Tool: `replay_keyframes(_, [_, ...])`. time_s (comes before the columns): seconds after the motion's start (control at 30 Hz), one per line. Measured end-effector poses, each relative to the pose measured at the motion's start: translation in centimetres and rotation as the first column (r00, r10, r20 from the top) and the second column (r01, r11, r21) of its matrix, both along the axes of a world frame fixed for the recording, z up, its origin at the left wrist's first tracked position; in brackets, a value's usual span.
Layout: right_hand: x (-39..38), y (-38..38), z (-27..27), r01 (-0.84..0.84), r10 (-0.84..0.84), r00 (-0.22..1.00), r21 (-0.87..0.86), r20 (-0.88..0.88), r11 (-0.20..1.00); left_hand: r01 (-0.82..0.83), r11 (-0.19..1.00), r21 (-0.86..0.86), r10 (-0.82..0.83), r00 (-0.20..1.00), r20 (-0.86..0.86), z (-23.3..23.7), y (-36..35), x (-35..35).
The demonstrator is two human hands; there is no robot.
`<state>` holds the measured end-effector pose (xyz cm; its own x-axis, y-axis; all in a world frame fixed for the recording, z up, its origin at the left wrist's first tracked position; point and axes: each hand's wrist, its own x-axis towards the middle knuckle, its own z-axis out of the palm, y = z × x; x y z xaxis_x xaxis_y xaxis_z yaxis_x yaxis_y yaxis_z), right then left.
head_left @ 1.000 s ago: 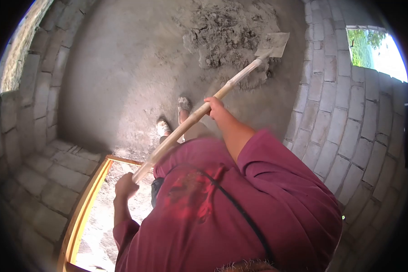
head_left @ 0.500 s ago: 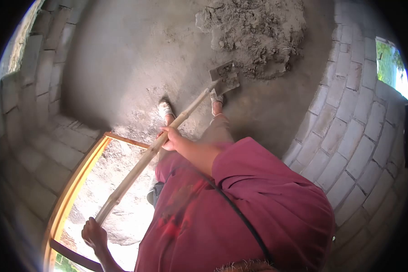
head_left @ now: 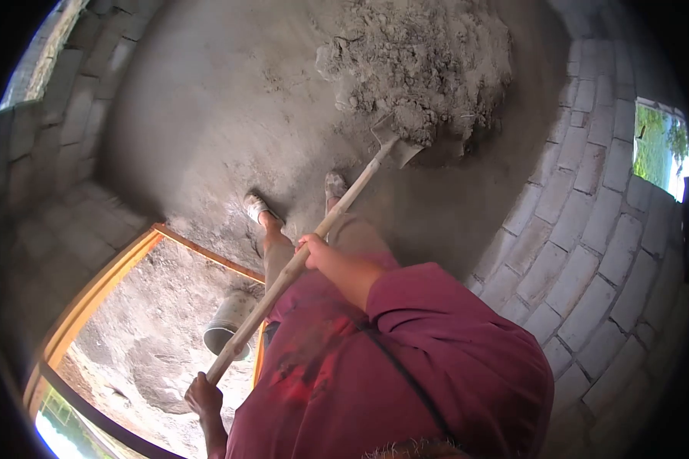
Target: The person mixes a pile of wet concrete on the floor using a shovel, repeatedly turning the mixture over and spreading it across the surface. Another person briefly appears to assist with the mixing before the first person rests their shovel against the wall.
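Wooden shovel (head_left: pixel 343 206), its blade (head_left: pixel 407 155) at the near edge of the grey pile (head_left: pixel 429 65): my left hand (head_left: pixel 204 395) clasps the handle's end, my right hand (head_left: pixel 312 251) its middle; 2 holds suit this stiff, probably blade-heavy tool.

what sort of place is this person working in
Probably a building under construction: the walls are bare grey blocks with visible joints, a heap of crumbly grey material lies on the floor, and a shovel with a long pale wooden handle has its blade at the heap's edge.
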<state>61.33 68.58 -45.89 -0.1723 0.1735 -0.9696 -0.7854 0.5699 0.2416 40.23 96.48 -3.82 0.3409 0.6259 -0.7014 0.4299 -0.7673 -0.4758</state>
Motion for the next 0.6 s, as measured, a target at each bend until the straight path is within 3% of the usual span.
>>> replay_keyframes(0.17, [6.8, -7.1, 2.2, 0.010, 0.032, 0.978, -0.203, 0.205, 0.979, -0.026, 0.980, -0.195, 0.038, 0.998, 0.056, -5.8, -4.2, 0.0])
replay_keyframes(0.2, [7.6, -10.0, -0.6, -0.062, 0.112, 0.943, -0.164, 0.314, 0.984, -0.052, 0.962, -0.268, 0.081, 0.992, 0.100, -6.4, -6.0, 1.8])
replay_keyframes(0.23, [9.4, -11.8, -0.5, -0.131, 0.207, 0.921, -0.238, 0.330, 0.962, -0.110, 0.933, -0.342, 0.145, 0.986, 0.078, -7.3, -7.0, 3.2])
replay_keyframes(0.27, [11.2, -13.3, -0.4, -0.169, 0.279, 0.901, -0.323, 0.333, 0.931, -0.112, 0.896, -0.429, 0.159, 0.984, 0.074, -8.7, -7.1, 3.9])
replay_keyframes(0.33, [13.8, -15.8, 5.0, -0.251, 0.466, 0.807, -0.502, 0.364, 0.827, -0.122, 0.797, -0.592, 0.180, 0.983, 0.040, -11.2, -6.7, 3.8])
replay_keyframes(0.4, [14.4, -17.0, 4.7, -0.250, 0.623, 0.694, -0.691, 0.361, 0.679, -0.152, 0.689, -0.709, 0.205, 0.979, -0.010, -12.5, -5.9, 4.6])
replay_keyframes(0.53, [14.7, -16.7, 9.5, -0.227, 0.652, 0.702, -0.778, 0.287, 0.586, -0.176, 0.573, -0.801, 0.240, 0.970, -0.041, -14.4, -4.9, 3.0])
replay_keyframes(0.6, [13.1, -16.4, 10.6, -0.234, 0.683, 0.687, -0.815, 0.247, 0.530, -0.139, 0.579, -0.803, 0.193, 0.981, -0.031, -15.1, -3.7, 1.4])
